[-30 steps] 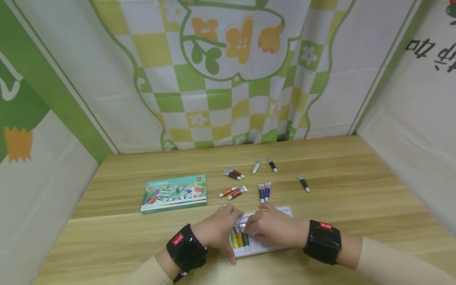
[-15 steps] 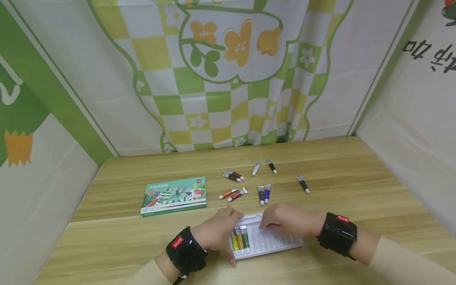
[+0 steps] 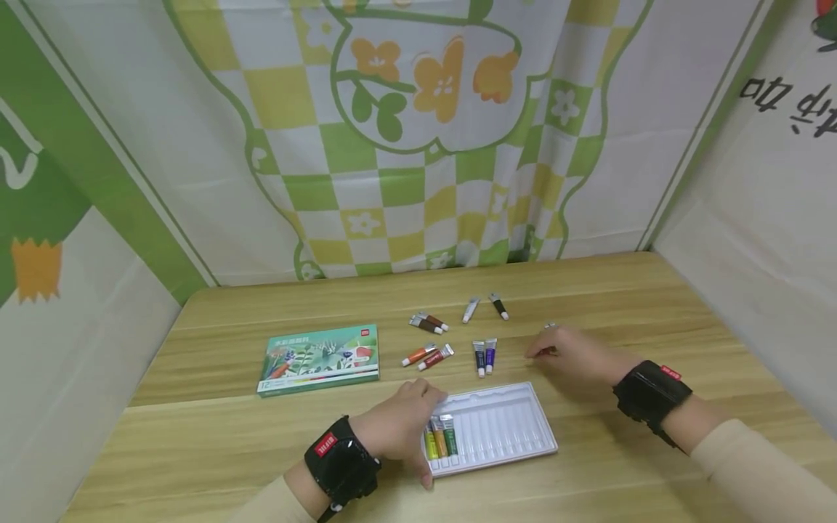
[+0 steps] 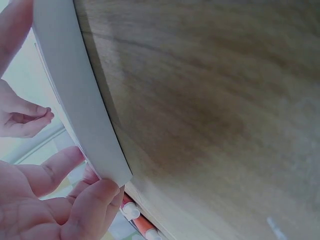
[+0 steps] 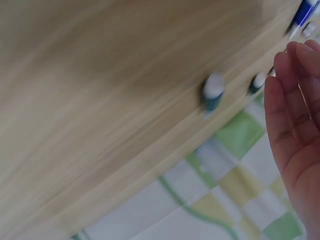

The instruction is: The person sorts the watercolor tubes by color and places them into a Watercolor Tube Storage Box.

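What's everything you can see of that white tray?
The white tray is shallow, rectangular and plastic-looking, with ridged slots. It lies open side up on the table. Three tubes, yellow, amber and green, lie side by side at its left end, which the left hand grips; the other slots are bare.

A shallow, rectangular white tray [image 3: 503, 428] lies face up and slightly askew on the bench [image 3: 621, 305], its left end gripped by the left hand [image 3: 400, 419]. Narrow ribbed slots run across it; the leftmost hold a yellow tube [image 3: 431, 443], an orange-yellow tube [image 3: 441, 440] and a green tube [image 3: 450, 437], side by side, white caps toward the person. Beyond the tray, a dark green tube [image 5: 212, 95] with a white cap lies near the right hand [image 3: 575, 354], which mostly hides it in the head view
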{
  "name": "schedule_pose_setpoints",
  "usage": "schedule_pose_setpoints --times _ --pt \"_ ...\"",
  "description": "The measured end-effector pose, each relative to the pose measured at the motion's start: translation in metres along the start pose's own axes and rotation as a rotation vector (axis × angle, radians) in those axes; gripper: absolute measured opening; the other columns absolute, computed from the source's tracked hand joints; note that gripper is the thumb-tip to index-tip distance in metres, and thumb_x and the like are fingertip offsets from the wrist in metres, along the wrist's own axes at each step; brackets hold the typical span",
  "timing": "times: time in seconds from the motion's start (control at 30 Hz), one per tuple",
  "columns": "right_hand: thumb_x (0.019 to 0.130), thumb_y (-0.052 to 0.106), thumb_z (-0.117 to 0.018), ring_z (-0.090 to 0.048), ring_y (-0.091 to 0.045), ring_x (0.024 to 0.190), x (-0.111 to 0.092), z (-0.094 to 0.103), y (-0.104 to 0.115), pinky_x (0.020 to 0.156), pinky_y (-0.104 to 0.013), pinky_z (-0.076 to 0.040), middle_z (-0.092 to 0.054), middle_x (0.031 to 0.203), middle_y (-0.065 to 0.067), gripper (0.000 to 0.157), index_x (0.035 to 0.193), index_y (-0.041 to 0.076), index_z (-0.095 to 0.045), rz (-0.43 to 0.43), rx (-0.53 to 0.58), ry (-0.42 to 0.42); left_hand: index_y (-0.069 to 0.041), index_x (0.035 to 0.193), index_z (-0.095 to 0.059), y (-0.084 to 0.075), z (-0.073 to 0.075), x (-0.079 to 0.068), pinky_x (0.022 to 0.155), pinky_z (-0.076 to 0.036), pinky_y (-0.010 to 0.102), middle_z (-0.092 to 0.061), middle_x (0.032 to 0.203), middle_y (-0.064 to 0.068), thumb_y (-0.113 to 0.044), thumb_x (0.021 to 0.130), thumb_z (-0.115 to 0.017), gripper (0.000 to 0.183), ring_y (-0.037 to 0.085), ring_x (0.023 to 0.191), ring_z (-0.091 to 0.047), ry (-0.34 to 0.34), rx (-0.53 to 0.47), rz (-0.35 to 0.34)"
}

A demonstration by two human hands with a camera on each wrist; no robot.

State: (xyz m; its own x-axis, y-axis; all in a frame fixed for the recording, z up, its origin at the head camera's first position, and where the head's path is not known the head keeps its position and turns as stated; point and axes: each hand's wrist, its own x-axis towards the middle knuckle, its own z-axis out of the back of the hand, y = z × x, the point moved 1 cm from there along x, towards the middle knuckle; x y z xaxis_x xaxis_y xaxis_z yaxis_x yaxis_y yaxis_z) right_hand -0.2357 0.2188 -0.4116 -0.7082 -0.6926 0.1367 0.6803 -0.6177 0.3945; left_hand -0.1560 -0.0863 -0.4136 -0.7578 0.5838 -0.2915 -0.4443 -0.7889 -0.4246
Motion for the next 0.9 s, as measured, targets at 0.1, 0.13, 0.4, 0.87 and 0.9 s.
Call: schedule_pose_setpoints --times 0.1,0.13,0.4,0.87,0.9 --pt "0.084 -0.005 -0.067 -0.064 -0.023 0.091 -0.003 0.008 -0.013 0.079 -0.039 -0.055 -0.070 0.095 -0.006 0.017 0.094 0.007 -0.074 -0.053 -0.021 -0.006 -0.007 0.142 -0.042 -0.001 0.000 0.000 0.102 -0.042 0.038 -0.044 0.134 0.009 -0.038 0.042 -0.096 0.117 0.021 0.118 -0.041 0.000 -0.001 0.000" --pt "0.085 -0.005 -0.066 -0.064 -0.024 0.091 -0.004 0.011 -0.017 0.078 -0.039 -0.055 -0.070 0.095 -0.007 0.017 0.094 0.006 -0.074 -0.070 -0.024 -0.003 -0.007 0.142 -0.042 -0.001 0.001 0.000 0.102 -0.042 0.038 -0.044 0.134 0.009 -0.038 0.042 -0.096 0.118 0.021 0.118 -0.041 0.000 -0.001 0.000" --pt "0.086 -0.002 -0.063 -0.062 -0.026 0.082 -0.003 0.029 -0.031 0.069 -0.040 -0.053 -0.068 0.092 -0.014 0.017 0.102 -0.004 -0.069 -0.260 -0.037 -0.007 -0.007 0.142 -0.042 -0.002 0.001 0.000 0.102 -0.042 0.038 -0.044 0.134 0.009 -0.038 0.042 -0.096 0.118 0.022 0.119 -0.041 0.007 0.014 0.001" --pt "0.082 0.023 -0.077 -0.054 -0.017 0.062 0.009 0.018 -0.041 0.058 -0.032 -0.045 -0.062 0.080 -0.009 0.044 0.108 -0.005 -0.056 -0.507 0.034 0.015 -0.008 0.142 -0.042 -0.002 0.001 0.001 0.102 -0.042 0.039 -0.044 0.135 0.010 -0.038 0.042 -0.096 0.117 0.022 0.119 -0.041 0.011 0.009 0.014" --pt "0.081 0.022 -0.077 -0.054 -0.017 0.062 0.010 0.017 -0.041 0.058 -0.032 -0.044 -0.062 0.079 -0.009 0.044 0.108 -0.005 -0.055 -0.510 0.041 0.018 -0.008 0.142 -0.042 -0.002 0.001 0.001 0.102 -0.042 0.039 -0.044 0.135 0.009 -0.038 0.042 -0.096 0.117 0.022 0.119 -0.041 0.011 0.009 0.014"
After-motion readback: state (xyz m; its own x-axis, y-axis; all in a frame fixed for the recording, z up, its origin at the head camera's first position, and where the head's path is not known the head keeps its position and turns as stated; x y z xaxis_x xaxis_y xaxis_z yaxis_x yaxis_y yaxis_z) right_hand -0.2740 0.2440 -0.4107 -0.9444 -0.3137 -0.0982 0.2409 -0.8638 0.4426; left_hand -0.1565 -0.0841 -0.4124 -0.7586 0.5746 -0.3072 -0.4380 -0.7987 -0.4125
